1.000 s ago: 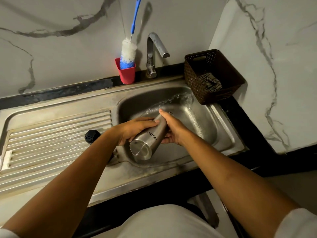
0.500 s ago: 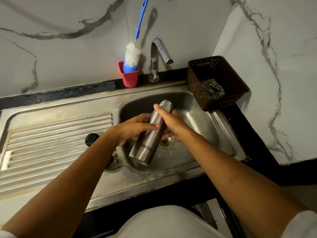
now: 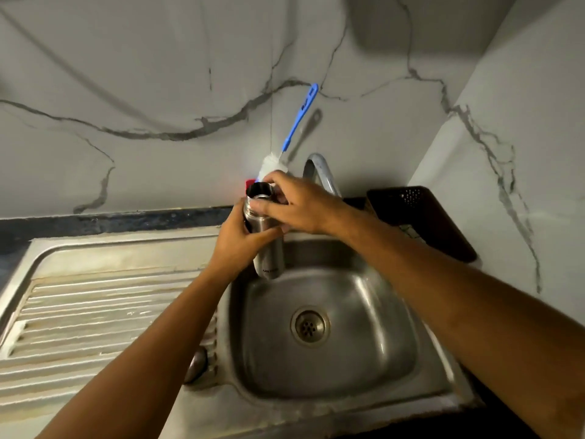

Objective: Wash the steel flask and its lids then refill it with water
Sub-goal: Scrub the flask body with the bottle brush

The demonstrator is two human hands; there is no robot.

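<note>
The person holds the steel flask (image 3: pixel 269 251) upright with both hands above the sink basin (image 3: pixel 437 343), over its rim at about eleven o'clock. The left hand (image 3: pixel 240 245) wraps round the upper body of the flask, thumb across the front, and seems to carry the weight. The right hand (image 3: pixel 300 207) is curled round the neck from the three o'clock side, with its fingers reaching past the rim. The flask's open mouth (image 3: pixel 259 190) shows dark and has no lid on it. Standing it mouth-up, close to the faucet (image 3: pixel 323 172) at its one o'clock, suits either looking inside or bringing it under the spout; no water can be seen running.

Directly behind the flask, at twelve o'clock, a bottle brush (image 3: pixel 299 118) stands in a red cup (image 3: pixel 250 182), its blue handle leaning to the right against the marble wall. It is within easy reach for scrubbing the inside. A dark basket (image 3: pixel 437 223) sits on the counter at the basin's two o'clock. The drain (image 3: pixel 309 326) lies open in the basin floor below the hands. On the ribbed drainboard (image 3: pixel 95 315), beside the basin's eight o'clock corner, a dark rounded object (image 3: pixel 197 362) rests; it may be one of the lids, but it is too blurred to tell.

The washing looks to be in progress, with refilling not yet begun.
</note>
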